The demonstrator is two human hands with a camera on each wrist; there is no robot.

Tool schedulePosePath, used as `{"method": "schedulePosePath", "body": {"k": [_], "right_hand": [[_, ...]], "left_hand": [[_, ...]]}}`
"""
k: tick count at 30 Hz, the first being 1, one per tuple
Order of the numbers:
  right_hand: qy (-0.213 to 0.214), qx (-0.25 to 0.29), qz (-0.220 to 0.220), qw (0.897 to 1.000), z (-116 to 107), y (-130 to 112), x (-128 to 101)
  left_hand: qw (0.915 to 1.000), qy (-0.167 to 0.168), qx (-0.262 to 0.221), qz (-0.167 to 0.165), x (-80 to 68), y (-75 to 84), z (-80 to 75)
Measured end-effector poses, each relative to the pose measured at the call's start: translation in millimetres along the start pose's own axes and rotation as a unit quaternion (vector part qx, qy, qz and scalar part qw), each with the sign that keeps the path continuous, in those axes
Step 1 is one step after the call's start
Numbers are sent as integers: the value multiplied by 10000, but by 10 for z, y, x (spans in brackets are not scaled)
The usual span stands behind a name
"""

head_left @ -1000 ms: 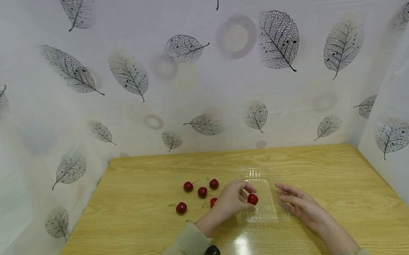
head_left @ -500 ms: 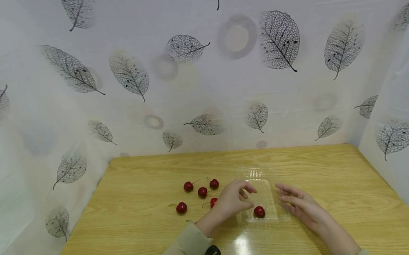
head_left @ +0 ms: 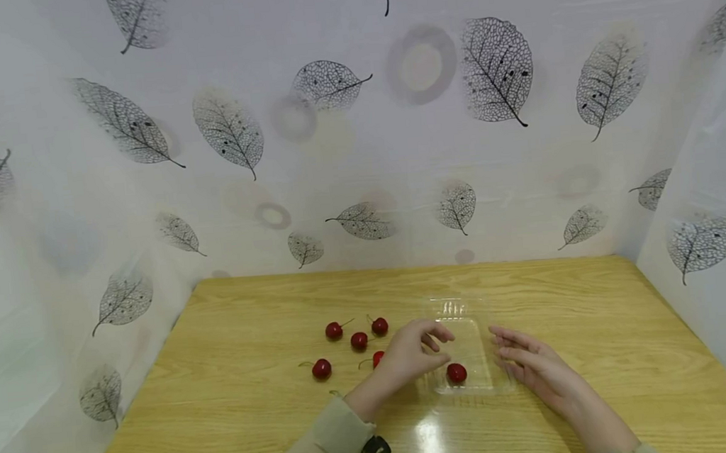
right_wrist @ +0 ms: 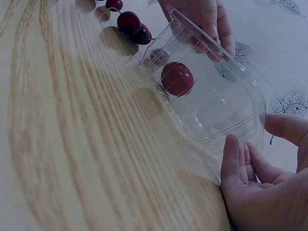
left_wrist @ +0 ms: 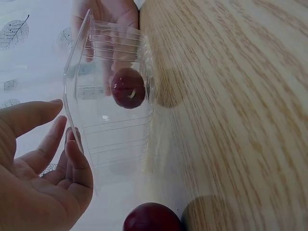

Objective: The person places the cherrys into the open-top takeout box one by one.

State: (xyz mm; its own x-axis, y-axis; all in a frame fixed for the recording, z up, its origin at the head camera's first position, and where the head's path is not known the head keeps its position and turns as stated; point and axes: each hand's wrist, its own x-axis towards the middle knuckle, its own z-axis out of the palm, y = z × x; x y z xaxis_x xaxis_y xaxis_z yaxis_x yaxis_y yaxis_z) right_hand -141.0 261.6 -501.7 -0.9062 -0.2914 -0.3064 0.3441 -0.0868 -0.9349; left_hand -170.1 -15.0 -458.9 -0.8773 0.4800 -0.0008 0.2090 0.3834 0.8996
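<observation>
Now left hand [head_left: 411, 354] hangs by clear tray [head_left: 468, 340], right hand [head_left: 543, 369] opposite; both loosely parted, gripping nothing. Cherry [head_left: 456, 373] sits loose inside: stray bump to tray could send it rolling.

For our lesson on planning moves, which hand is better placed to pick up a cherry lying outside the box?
Probably the left hand: it holds nothing and is nearer the loose cherries, while the right hand is across the box from them.

head view: soft, even light | white glare on table [head_left: 430, 445] | wrist views: muted, rounded shadows
</observation>
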Motion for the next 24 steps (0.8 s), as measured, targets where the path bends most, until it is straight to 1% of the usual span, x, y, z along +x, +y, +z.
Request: {"method": "schedulePosePath", "body": {"k": [9,14,18,24], "right_hand": [[16,-87,-7,10000,12,-2,-6],[28,-68,-28,10000,18,-12,-11],[16,-2,-56,10000,19,-16,-17],[-24,105,-109,9999,13,-13,-27]], "left_hand": [[9997,15,-223,-106,-1,-17,-36],[9994,36,-331,-73,-6,-29,-77],[9992,74,-379,-41,-31,-23,-137],[9997,137,-222,-16,-93,-11,-272]]}}
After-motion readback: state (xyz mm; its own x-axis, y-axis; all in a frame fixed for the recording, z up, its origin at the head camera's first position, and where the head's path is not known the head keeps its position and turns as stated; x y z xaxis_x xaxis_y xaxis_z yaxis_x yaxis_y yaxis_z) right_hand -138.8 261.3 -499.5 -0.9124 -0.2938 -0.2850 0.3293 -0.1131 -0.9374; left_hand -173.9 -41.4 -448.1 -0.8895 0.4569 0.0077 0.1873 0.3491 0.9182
